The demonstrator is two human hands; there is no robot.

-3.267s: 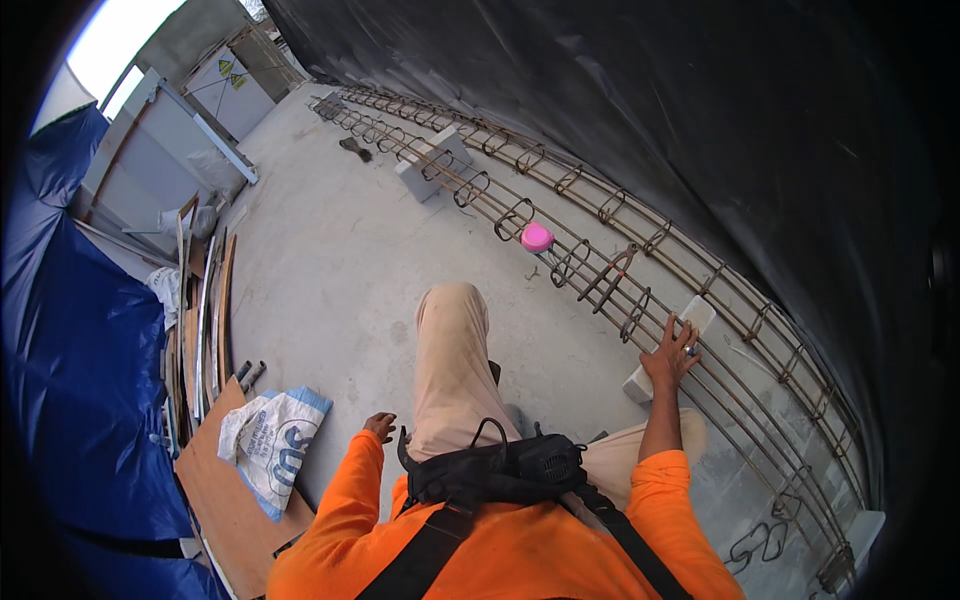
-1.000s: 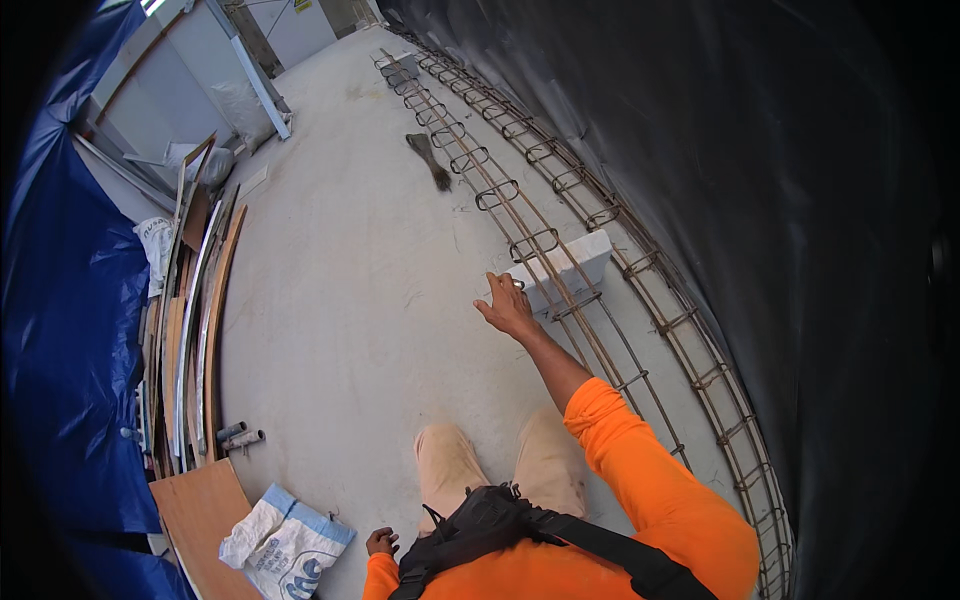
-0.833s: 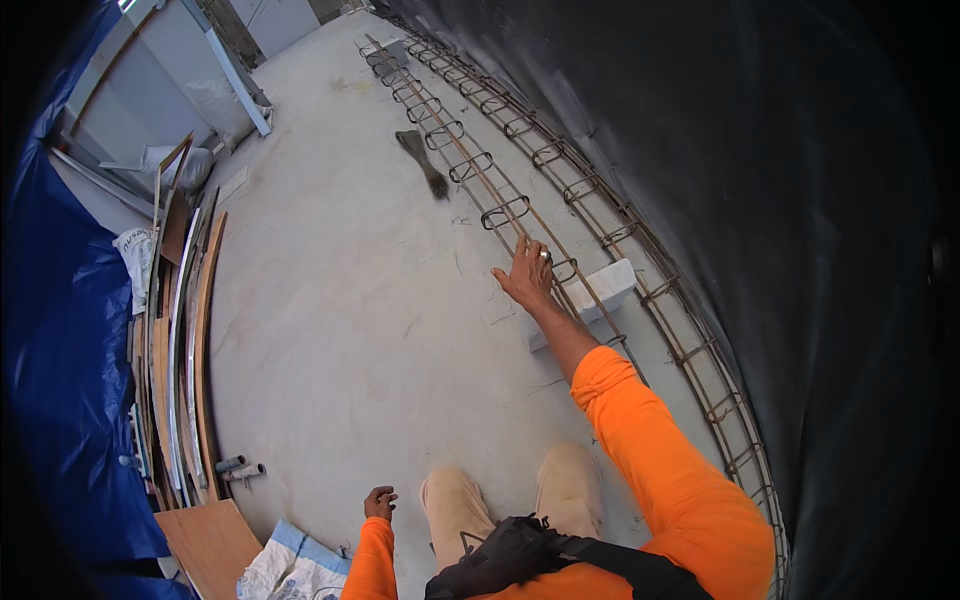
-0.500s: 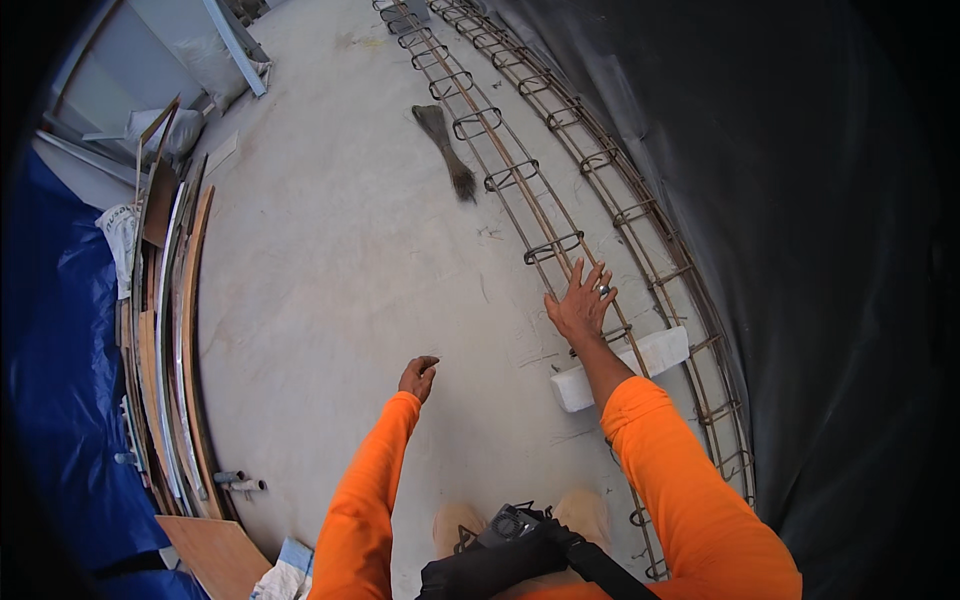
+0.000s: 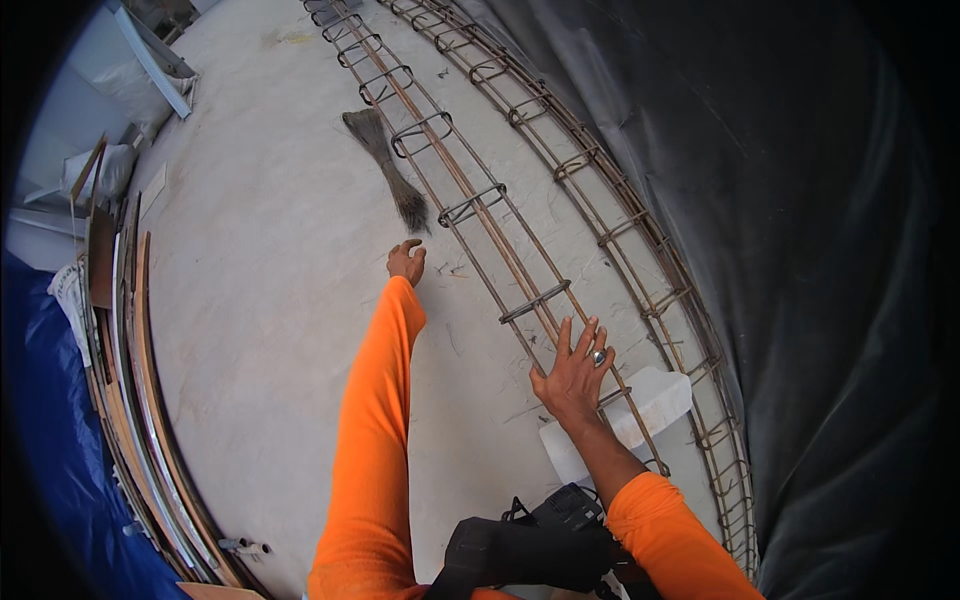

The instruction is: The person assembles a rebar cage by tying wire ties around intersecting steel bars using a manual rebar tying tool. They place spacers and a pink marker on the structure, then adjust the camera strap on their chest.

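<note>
My right hand [image 5: 575,378] rests with spread fingers on the long bars of a steel rebar cage [image 5: 470,212], which has square stirrups along it. A ring is on one finger. Beneath the cage, by my right wrist, lies a white block [image 5: 655,395]. My left hand [image 5: 406,262] is stretched forward over the concrete floor, fingers apart and slightly bent, holding nothing. Just beyond its fingertips lies a bundle of thin dark wires [image 5: 385,172], narrow at the middle and frayed at the near end. The bundle is left of the cage.
More rebar cages [image 5: 617,225] run along the right, beside a black plastic sheet [image 5: 800,260]. On the left are stacked wooden and metal strips [image 5: 140,400], a blue tarp [image 5: 40,400] and white sacks [image 5: 115,165]. Short wire scraps lie on the concrete floor [image 5: 250,250].
My left hand has reached forward, close to the wire bundle. My right hand stays on the cage bars. The view has moved forward and shifted to the right.
</note>
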